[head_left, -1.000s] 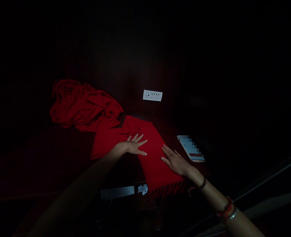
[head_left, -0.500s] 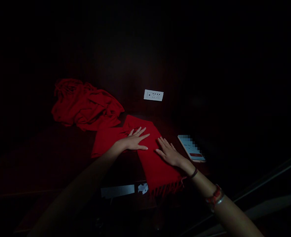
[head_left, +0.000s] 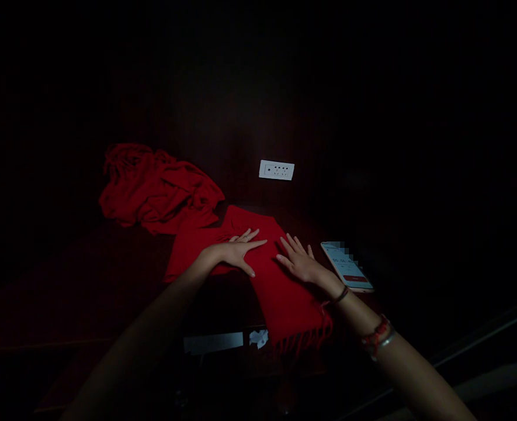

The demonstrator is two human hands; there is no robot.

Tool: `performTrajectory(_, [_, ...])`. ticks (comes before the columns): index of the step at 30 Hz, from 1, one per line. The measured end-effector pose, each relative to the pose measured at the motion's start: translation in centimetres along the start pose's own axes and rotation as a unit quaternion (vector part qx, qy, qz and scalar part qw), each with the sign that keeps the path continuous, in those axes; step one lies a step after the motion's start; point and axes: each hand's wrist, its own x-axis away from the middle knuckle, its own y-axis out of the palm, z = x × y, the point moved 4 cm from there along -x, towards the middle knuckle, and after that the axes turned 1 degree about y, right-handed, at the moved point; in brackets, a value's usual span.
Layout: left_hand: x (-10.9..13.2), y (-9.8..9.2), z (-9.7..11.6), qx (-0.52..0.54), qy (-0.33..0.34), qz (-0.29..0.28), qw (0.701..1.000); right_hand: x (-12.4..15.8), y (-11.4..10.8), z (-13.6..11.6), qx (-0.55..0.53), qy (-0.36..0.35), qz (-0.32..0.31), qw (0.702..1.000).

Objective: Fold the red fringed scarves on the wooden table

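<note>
A red fringed scarf (head_left: 280,292) lies on the dark table, its tassels hanging at the near edge and another part of red cloth spreading off to the left. My left hand (head_left: 239,251) rests on it with fingers spread and thumb stretched toward me. On the scarf's right side is my right hand (head_left: 299,263), palm down, fingers apart and holding nothing. Whether its palm presses on the cloth or hovers just over it, I cannot tell. Behind and to the left sits a crumpled heap of red fabric (head_left: 157,190) with fringe at its top.
A phone (head_left: 352,272) with a lit screen lies right of my right hand. On the dark back panel is a white power socket (head_left: 276,170). Pale strips (head_left: 214,342) show at the table's front edge. The surroundings are very dark.
My left hand has tilted, its thumb now lower and wider from the fingers. My right hand's fingers have spread and lifted slightly. The whole view has shifted a little.
</note>
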Motion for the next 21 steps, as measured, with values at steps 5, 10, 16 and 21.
performTrajectory(5, [0.6,-1.6,-2.3,-0.038,-0.084,0.125,0.988,-5.5,-0.5,-2.1,0.009,-0.014,-0.013,1.000])
performTrajectory(10, [0.8,-0.6,-4.6,-0.002,-0.196,0.064,0.979,-7.9,2.1,-1.3,0.023,-0.001,-0.054,0.998])
performTrajectory(16, [1.0,-1.7,-5.5,-0.020,-0.199,0.129,0.971,-7.4,2.7,-1.0,0.020,-0.025,-0.031,0.999])
performTrajectory(21, [2.9,-4.6,-5.8,0.013,-0.233,0.283,0.931,-6.7,2.6,-1.7,0.034,-0.063,0.013,0.997])
